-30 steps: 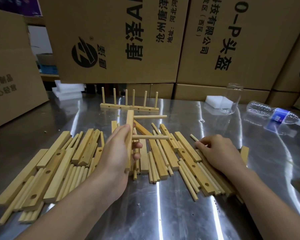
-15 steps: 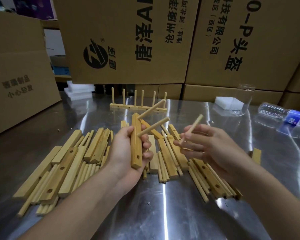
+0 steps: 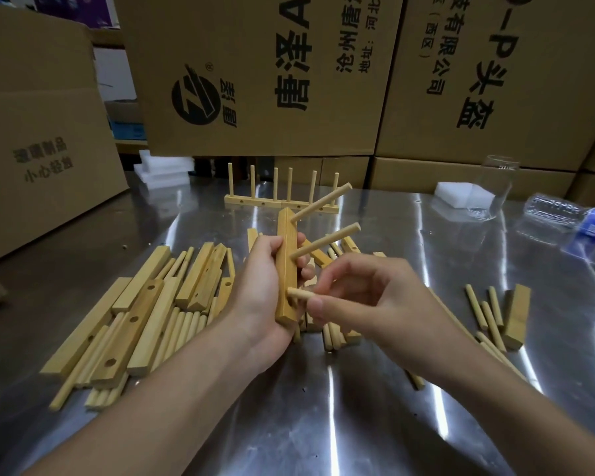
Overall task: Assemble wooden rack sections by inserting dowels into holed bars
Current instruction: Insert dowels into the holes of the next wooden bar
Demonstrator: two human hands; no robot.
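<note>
— So, what is hard to make out?
— Most of the third dowel [image 3: 299, 293]. The right hand [image 3: 368, 297] pinches it, and its fingers cover all but the end at the bar [image 3: 287, 266]. Whether that end sits in a hole cannot be told.
— And the bar?
— Pale wood, held upright above the surface [image 3: 323, 424], with the left hand [image 3: 261, 290] wrapped around it. An upper dowel [image 3: 321, 202] and a middle dowel [image 3: 325, 246] stick out of it, slanting up to the right. Loose pieces [image 3: 145, 314] lie below, partly hidden by both hands.

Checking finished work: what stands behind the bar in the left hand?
A finished rack with six upright dowels, on the table; the bar's top dowel covers part of its right end.
</note>
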